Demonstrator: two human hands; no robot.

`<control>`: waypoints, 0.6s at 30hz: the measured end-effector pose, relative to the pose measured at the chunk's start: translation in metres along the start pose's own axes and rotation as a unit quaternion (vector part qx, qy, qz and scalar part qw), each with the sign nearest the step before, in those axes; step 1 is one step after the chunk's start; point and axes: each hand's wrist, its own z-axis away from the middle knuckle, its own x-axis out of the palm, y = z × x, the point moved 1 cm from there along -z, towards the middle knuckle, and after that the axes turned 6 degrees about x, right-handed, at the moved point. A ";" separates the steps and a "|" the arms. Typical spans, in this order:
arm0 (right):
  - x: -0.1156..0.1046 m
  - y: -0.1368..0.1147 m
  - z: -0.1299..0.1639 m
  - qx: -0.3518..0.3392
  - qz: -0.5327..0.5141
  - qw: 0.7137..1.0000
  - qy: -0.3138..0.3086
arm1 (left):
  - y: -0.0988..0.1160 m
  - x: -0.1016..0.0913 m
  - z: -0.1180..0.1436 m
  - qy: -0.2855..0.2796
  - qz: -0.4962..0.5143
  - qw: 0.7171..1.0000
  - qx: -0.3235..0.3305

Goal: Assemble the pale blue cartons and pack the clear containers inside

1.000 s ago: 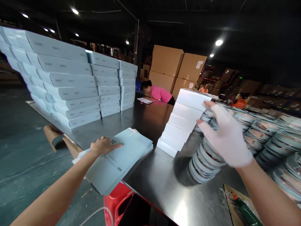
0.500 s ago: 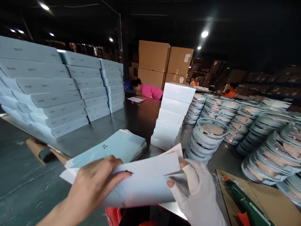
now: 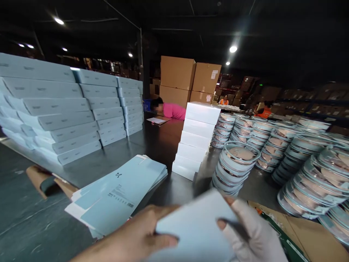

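Both hands hold one pale blue flat carton blank (image 3: 196,229) low at the bottom of the view. My bare left hand (image 3: 139,238) grips its left edge, thumb on top. My right hand (image 3: 253,236), in a white glove, grips its right edge. To the left lies a stack of the same flat carton blanks (image 3: 120,191), overhanging the near edge of the dark metal table (image 3: 152,145). Behind the held carton stands a tower of white boxes (image 3: 195,140).
Stacks of pale blue closed boxes (image 3: 68,109) fill the table's left side. Several stacks of round lidded containers (image 3: 272,153) crowd the right. A flat cardboard sheet (image 3: 308,229) lies at lower right. A person in pink leans at the table's far end (image 3: 171,109), before large brown cartons (image 3: 188,80).
My left hand lifted one flat carton off the stack and my gloved right hand came back from the white boxes to take its other edge; the carton now sits lower and nearer me.
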 end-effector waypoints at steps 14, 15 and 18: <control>0.061 0.011 0.001 0.186 -0.300 0.926 0.136 | -0.005 0.018 -0.047 0.238 0.112 0.947 0.182; 0.062 0.009 0.002 0.190 -0.290 0.928 0.140 | -0.001 0.019 -0.048 0.242 0.102 0.950 0.168; 0.064 0.002 0.002 0.186 -0.286 0.928 0.149 | 0.001 0.024 -0.048 0.286 0.129 0.942 0.122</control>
